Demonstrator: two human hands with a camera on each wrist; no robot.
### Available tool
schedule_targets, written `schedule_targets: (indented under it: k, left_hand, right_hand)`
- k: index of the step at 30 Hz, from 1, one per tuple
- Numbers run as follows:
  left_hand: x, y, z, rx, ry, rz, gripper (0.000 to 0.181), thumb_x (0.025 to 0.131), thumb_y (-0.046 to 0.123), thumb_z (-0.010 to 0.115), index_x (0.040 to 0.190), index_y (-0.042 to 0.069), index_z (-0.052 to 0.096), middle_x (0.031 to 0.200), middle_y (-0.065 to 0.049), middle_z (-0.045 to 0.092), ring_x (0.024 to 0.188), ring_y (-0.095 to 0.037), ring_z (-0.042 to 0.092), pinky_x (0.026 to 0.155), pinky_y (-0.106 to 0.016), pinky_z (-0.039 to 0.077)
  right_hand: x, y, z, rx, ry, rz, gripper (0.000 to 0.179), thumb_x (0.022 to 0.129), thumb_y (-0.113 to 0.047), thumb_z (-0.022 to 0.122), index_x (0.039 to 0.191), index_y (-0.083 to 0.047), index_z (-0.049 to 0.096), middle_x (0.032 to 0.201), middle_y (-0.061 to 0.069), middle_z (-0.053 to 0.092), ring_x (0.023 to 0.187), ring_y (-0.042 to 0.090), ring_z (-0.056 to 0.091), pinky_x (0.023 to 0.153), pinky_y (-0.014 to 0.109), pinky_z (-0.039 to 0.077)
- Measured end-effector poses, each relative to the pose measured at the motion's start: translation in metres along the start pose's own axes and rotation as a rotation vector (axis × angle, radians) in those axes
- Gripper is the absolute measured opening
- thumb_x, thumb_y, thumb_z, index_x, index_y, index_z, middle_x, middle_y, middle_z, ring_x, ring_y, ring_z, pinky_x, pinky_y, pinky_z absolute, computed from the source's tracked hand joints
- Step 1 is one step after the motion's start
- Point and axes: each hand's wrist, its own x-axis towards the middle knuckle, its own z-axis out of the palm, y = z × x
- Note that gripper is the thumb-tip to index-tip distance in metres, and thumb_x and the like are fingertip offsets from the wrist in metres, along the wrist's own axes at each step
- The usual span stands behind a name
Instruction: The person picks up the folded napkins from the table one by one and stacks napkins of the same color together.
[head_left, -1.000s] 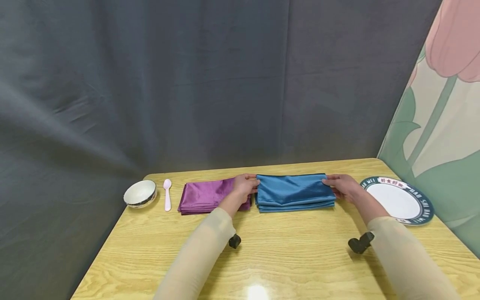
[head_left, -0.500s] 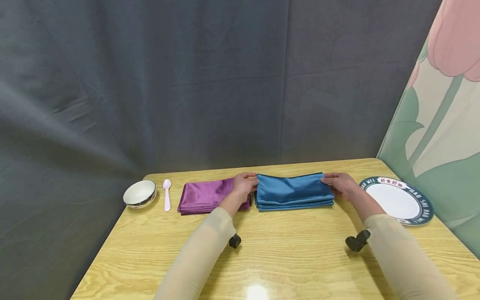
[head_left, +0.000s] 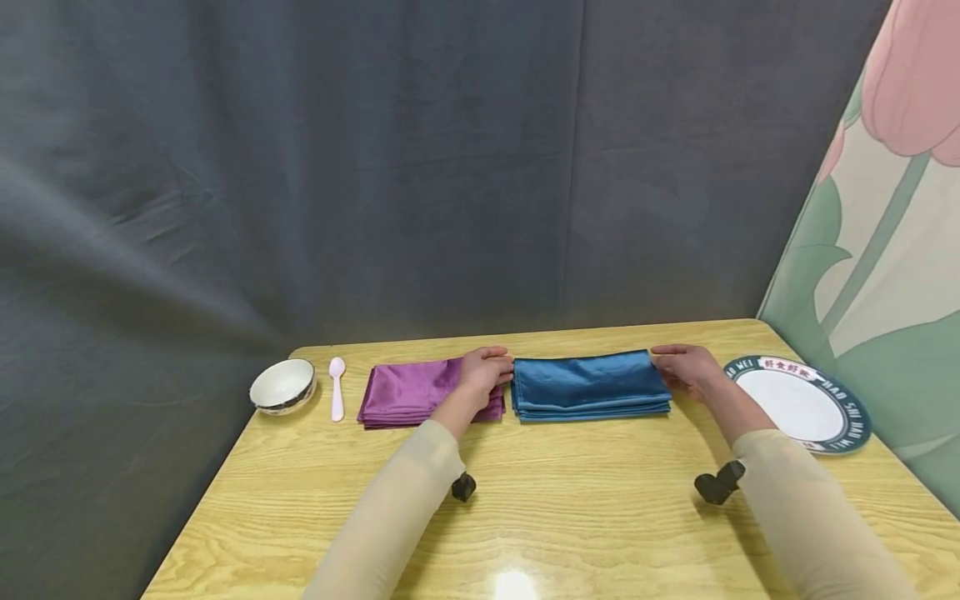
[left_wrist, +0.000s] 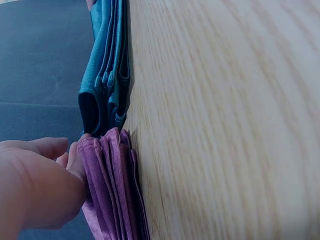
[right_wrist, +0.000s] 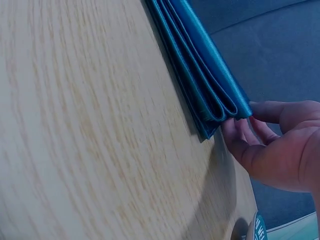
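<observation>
A folded stack of blue satin cloth (head_left: 588, 387) lies in the middle of the table, with a folded purple satin cloth stack (head_left: 411, 393) close to its left. My left hand (head_left: 482, 375) is over the right end of the purple stack, fingertips near the blue stack's left edge. In the left wrist view its thumb stands apart from the fingers, which are partly hidden behind the purple cloth (left_wrist: 112, 185). At the blue stack's right end, my right hand (head_left: 686, 368) has its fingertips touching the cloth edge, loosely bent, in the right wrist view.
A white bowl (head_left: 282, 383) with a patterned outside stands at the table's (head_left: 570, 492) far left. Beside it lies a pink spoon (head_left: 337, 392). A round plate (head_left: 787, 400) with a dark green lettered rim lies at the right. A dark curtain (head_left: 450, 167) hangs behind.
My left hand has let go of the blue cloth and drawn slightly left. The top layer now lies flatter, and my right fingers have loosened off its upper corner.
</observation>
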Motion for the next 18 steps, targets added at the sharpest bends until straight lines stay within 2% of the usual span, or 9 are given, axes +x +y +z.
schedule_targets:
  k: [2, 4, 7, 10, 13, 16, 18]
  left_hand:
    - [0.001, -0.001, -0.001, -0.013, -0.006, 0.0, 0.04, 0.094, -0.012, 0.061, 0.134, -0.011, 0.056, 0.124, -0.027, 0.066, 0.106, -0.033, 0.069, 0.095, -0.042, 0.055]
    - [0.001, -0.002, -0.003, -0.028, -0.009, 0.0, 0.041, 0.094, -0.011, 0.062, 0.135, -0.011, 0.056, 0.125, -0.028, 0.065, 0.107, -0.033, 0.069, 0.095, -0.042, 0.055]
    - [0.0, -0.001, -0.008, -0.038, -0.017, 0.0, 0.04, 0.096, -0.008, 0.062, 0.135, -0.012, 0.055, 0.128, -0.031, 0.062, 0.111, -0.036, 0.067, 0.096, -0.043, 0.054]
    - [-0.002, 0.002, -0.014, -0.058, -0.029, 0.0, 0.038, 0.097, -0.004, 0.062, 0.134, -0.012, 0.056, 0.13, -0.033, 0.06, 0.118, -0.041, 0.062, 0.098, -0.045, 0.053]
    - [-0.004, 0.005, -0.022, -0.061, -0.031, 0.001, 0.036, 0.098, 0.0, 0.062, 0.133, -0.01, 0.058, 0.128, -0.03, 0.062, 0.12, -0.041, 0.061, 0.098, -0.044, 0.054]
    - [-0.006, 0.007, -0.031, -0.042, -0.03, 0.003, 0.034, 0.099, 0.003, 0.061, 0.132, -0.007, 0.06, 0.124, -0.025, 0.065, 0.115, -0.037, 0.064, 0.095, -0.042, 0.056]
    - [-0.007, 0.008, -0.036, -0.029, -0.032, 0.002, 0.034, 0.099, 0.004, 0.061, 0.131, -0.006, 0.061, 0.123, -0.023, 0.066, 0.112, -0.035, 0.065, 0.093, -0.041, 0.057]
  right_hand:
    - [-0.001, 0.0, -0.001, 0.01, 0.018, -0.017, 0.051, 0.104, -0.014, 0.057, 0.145, 0.012, 0.042, 0.095, -0.004, 0.067, 0.081, 0.004, 0.063, 0.073, 0.023, 0.058]
    - [-0.003, -0.001, -0.001, 0.001, 0.04, -0.034, 0.051, 0.105, -0.017, 0.056, 0.144, 0.013, 0.041, 0.104, 0.002, 0.068, 0.085, 0.005, 0.065, 0.08, 0.026, 0.059]
    - [-0.006, -0.004, 0.002, 0.004, 0.074, -0.063, 0.054, 0.107, -0.023, 0.052, 0.144, 0.014, 0.039, 0.127, 0.018, 0.06, 0.105, 0.018, 0.066, 0.097, 0.037, 0.054]
    - [-0.01, -0.007, 0.007, 0.007, 0.119, -0.105, 0.056, 0.108, -0.028, 0.046, 0.144, 0.014, 0.038, 0.14, 0.03, 0.048, 0.12, 0.033, 0.058, 0.106, 0.048, 0.047]
    - [-0.013, -0.012, 0.012, -0.025, 0.182, -0.157, 0.055, 0.108, -0.031, 0.044, 0.142, 0.013, 0.043, 0.14, 0.031, 0.049, 0.115, 0.03, 0.061, 0.102, 0.044, 0.051]
    - [-0.016, -0.017, 0.018, -0.051, 0.225, -0.217, 0.054, 0.108, -0.032, 0.045, 0.138, 0.012, 0.048, 0.135, 0.03, 0.054, 0.102, 0.019, 0.064, 0.09, 0.03, 0.056]
    - [-0.018, -0.02, 0.022, -0.077, 0.231, -0.258, 0.054, 0.107, -0.034, 0.046, 0.136, 0.011, 0.051, 0.131, 0.029, 0.056, 0.099, 0.016, 0.065, 0.082, 0.023, 0.056]
